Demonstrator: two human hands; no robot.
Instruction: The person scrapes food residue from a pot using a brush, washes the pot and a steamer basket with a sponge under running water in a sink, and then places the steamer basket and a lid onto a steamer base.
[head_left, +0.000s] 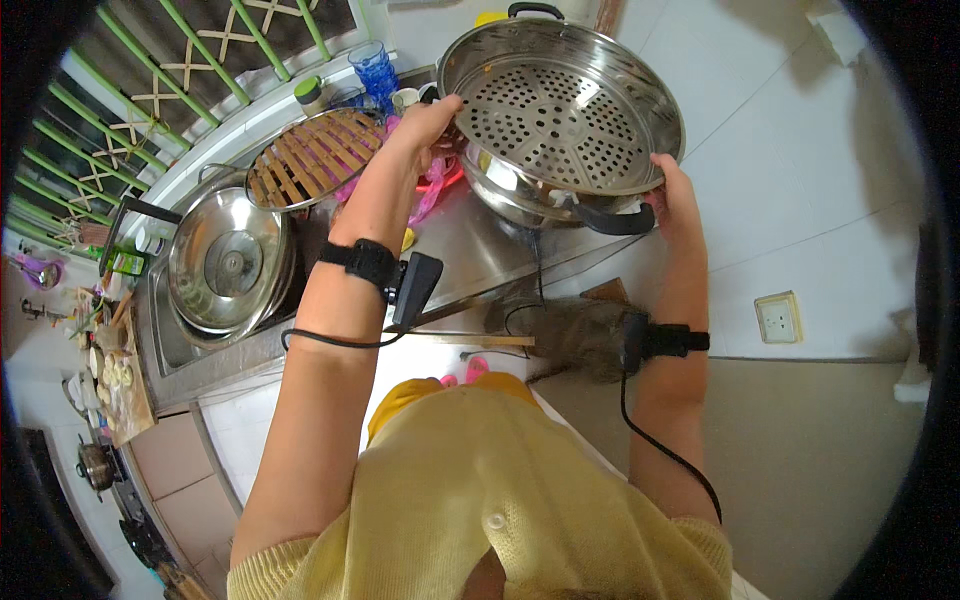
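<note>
Both my hands hold a stainless steel steamer tier (555, 127) with a perforated floor and black side handles. My left hand (433, 126) grips its left side, the thumb on the rim. On the right side, my right hand (670, 184) has its thumb over the rim, fingers hidden beneath. The tier is tilted so that its inside faces me. A shiny rounded steel wall (506, 187) shows directly below it; I cannot tell whether this is the same vessel or another one. One black handle (615, 219) sticks out near my right hand.
A round wooden-slat rack (319, 161) lies left of my left hand. Steel basins and a lid (232, 262) sit in the sink (161, 322). Blue glasses (375, 75) and a green-capped jar (307, 94) stand by the barred window. A wall socket (778, 318) is at right.
</note>
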